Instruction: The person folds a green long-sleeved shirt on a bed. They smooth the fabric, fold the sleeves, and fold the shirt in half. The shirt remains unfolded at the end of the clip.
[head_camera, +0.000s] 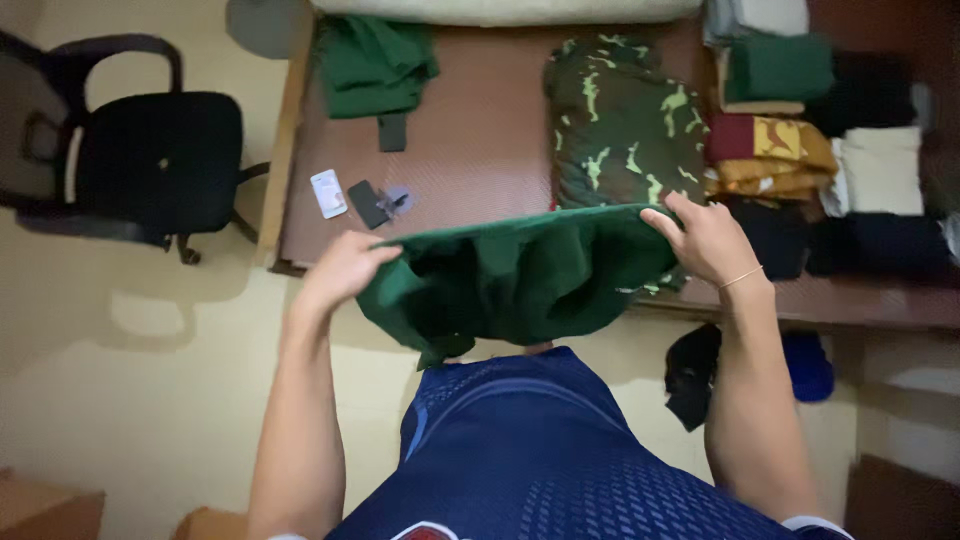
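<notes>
Person, head view: wearing a dark navy blue sports jersey of perforated mesh fabric (545, 450), lighter blue curved piping running across the chest, a small red-and-white emblem showing at the lower edge. Arms showing bare from the short sleeves. Right hand (708, 240) wearing a thin gold-coloured wrist bracelet (741, 278). Left hand (343, 268) wearing nothing.

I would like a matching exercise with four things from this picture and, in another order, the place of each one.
1 green garment
2 camouflage bundle
3 black chair
4 white card

A on the floor beside the wooden platform
B held between the left hand and right hand
C near the platform's front edge
D in the platform's middle

Pairs: 1-B, 2-D, 3-A, 4-C
</notes>
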